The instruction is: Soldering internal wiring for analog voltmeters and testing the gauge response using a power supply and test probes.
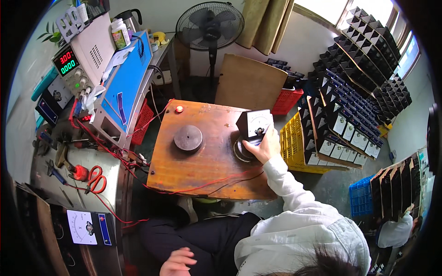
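My right hand [268, 146] grips a black panel meter [258, 122] with a white dial, thumb on its near side and fingers along its right. The meter is over a dark round base [240, 152] at the right of the wooden worktop [212, 168]; whether the two touch I cannot tell. A thick grey disc [188, 138] lies on the worktop to the left, near a lit red lamp [179, 109]. My left hand [178, 262] hangs by my lap, fingers loosely apart, holding nothing.
Red and black wires [202, 185] cross the worktop's near edge. On the left bench are a power supply [76, 73], red-handled scissors [96, 179] and another meter [83, 227]. Stacked meters [343, 133] and a yellow crate [293, 142] stand at right, a fan [210, 27] behind.
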The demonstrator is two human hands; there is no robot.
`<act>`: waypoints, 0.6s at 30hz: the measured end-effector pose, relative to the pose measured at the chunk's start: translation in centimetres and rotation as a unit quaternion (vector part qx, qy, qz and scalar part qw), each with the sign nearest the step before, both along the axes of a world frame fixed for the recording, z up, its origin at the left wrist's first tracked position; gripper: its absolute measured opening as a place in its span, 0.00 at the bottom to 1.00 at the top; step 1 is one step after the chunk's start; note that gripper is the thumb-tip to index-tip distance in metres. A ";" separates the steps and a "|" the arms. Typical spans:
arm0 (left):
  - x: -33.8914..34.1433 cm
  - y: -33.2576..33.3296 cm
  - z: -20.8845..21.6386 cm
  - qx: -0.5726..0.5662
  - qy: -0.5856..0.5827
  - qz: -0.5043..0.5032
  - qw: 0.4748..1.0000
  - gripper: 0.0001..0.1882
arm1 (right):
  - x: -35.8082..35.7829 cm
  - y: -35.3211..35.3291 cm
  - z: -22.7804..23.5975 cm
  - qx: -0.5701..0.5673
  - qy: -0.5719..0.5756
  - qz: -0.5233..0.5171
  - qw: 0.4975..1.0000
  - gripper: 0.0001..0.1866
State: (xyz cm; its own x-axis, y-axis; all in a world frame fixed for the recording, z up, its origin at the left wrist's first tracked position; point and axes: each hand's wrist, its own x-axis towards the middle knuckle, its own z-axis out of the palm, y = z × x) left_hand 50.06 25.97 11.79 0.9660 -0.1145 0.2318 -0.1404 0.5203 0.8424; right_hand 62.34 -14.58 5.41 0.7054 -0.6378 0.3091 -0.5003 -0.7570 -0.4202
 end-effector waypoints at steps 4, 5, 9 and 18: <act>3.6 1.8 -0.4 -0.253 -0.242 -0.472 0.809 0.25 | 0.7 0.0 -0.2 -0.025 0.002 0.005 1.000 0.65; 4.0 2.8 -0.2 -0.257 -0.242 -0.471 0.808 0.25 | 0.7 -0.2 -0.1 -0.039 0.007 0.001 0.999 0.64; 5.2 5.7 -1.2 -0.062 -0.330 -0.463 0.821 0.19 | 2.1 2.6 -0.7 -0.046 0.020 0.031 0.998 0.61; -2.6 4.9 -1.7 0.410 0.058 0.469 0.780 0.20 | -2.5 20.8 3.6 0.197 -0.155 0.550 0.797 0.64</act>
State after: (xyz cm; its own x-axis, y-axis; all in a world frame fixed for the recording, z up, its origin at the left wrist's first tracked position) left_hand 47.44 30.83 10.11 0.7225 0.5916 0.3578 -0.0342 -0.4862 0.8732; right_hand 59.83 6.19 9.01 0.8328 0.2227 0.5068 0.5493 -0.4451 -0.7072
